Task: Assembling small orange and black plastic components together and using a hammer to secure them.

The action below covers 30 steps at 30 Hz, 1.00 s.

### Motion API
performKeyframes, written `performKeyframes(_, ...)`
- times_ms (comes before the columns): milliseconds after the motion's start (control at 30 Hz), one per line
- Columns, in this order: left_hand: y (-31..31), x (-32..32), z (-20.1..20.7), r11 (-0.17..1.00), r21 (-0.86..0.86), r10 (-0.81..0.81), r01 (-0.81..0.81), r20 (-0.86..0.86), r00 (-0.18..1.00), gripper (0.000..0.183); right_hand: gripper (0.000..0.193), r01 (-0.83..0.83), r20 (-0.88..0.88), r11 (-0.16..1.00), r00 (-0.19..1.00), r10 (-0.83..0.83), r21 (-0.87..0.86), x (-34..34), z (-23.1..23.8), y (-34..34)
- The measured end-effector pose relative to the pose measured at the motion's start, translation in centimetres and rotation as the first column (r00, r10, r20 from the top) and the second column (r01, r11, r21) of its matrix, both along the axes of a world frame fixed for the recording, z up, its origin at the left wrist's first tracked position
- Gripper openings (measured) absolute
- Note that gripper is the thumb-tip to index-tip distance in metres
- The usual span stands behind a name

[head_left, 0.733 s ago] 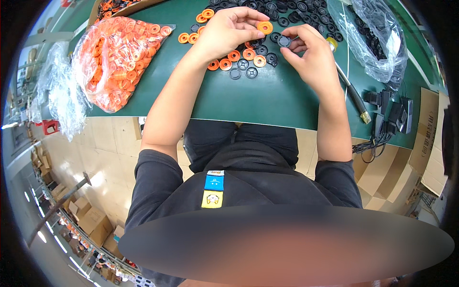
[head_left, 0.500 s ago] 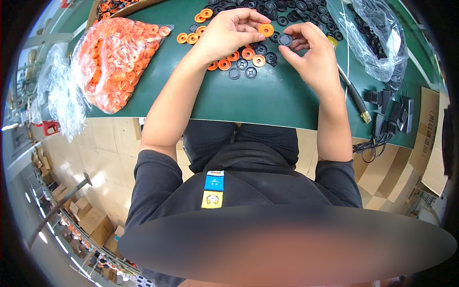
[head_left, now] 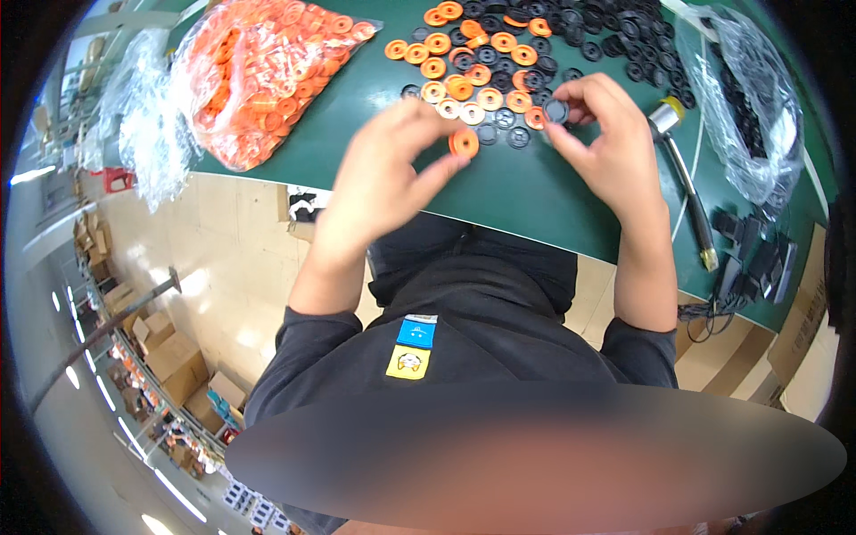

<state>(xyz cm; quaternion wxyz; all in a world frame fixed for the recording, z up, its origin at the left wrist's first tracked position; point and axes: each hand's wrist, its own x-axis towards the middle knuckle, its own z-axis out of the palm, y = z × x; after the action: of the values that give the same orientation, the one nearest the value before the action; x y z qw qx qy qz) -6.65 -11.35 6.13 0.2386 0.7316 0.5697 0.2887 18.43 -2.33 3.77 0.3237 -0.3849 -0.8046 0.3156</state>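
Between the thumb and fingers of my left hand point(head_left: 388, 169) is an orange round plastic wheel-like disc point(head_left: 465, 143), held above the near side of the table. To its right, my right hand point(head_left: 611, 138) pinches a black round disc point(head_left: 555, 111) by its rim, facing left. The two discs are apart. Just beyond my hands lie loose orange discs point(head_left: 490, 98) mixed with black discs point(head_left: 518, 137), some overlapping.
A clear bag of orange discs point(head_left: 259, 89) sits at the left on the green table point(head_left: 553, 196). Black discs point(head_left: 624, 31) are heaped at the far right. A hammer point(head_left: 687, 178), a clear bag with black parts point(head_left: 744, 107) and black adapters with cables point(head_left: 758, 267) lie right.
My left hand has come nearer to me, bringing the orange disc toward the table's front edge. My right hand still holds the black disc. The whole view has shifted and tilted.
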Motion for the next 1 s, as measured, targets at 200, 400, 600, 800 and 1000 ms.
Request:
performKeyframes(200, -2.6, 0.4, -3.3, 0.989, -0.053, 0.134, -0.137, -0.053, 0.990, 0.030, 0.034, -0.206, 0.089, 0.974, 0.973, 0.214, -0.091, -0.9, -0.1, -1.5)
performKeyframes(400, 0.1, -0.5, -4.7, 0.965, 0.197, 0.186, -0.172, -0.055, 0.981, 0.021, 0.035, -0.251, 0.174, 0.958, 0.946, 0.272, -0.136, -1.5, -0.1, -1.6)
performKeyframes(600, 1.2, 0.0, -5.8, 0.956, 0.217, 0.225, -0.197, -0.113, 0.968, 0.021, 0.038, -0.255, 0.102, 0.963, 0.959, 0.264, -0.090, -1.9, -1.4, -1.7)
performKeyframes(800, 0.2, -1.1, -6.0, 0.940, 0.257, 0.236, -0.223, -0.018, 0.972, 0.016, 0.037, -0.295, 0.098, 0.953, 0.949, 0.301, -0.073, -2.2, -1.4, -1.9)
performKeyframes(1000, -1.6, -1.0, -5.7, 0.933, 0.155, 0.297, -0.325, 0.178, 0.938, 0.015, 0.034, -0.310, 0.159, 0.948, 0.935, 0.318, -0.076, -2.6, -1.3, -2.1)
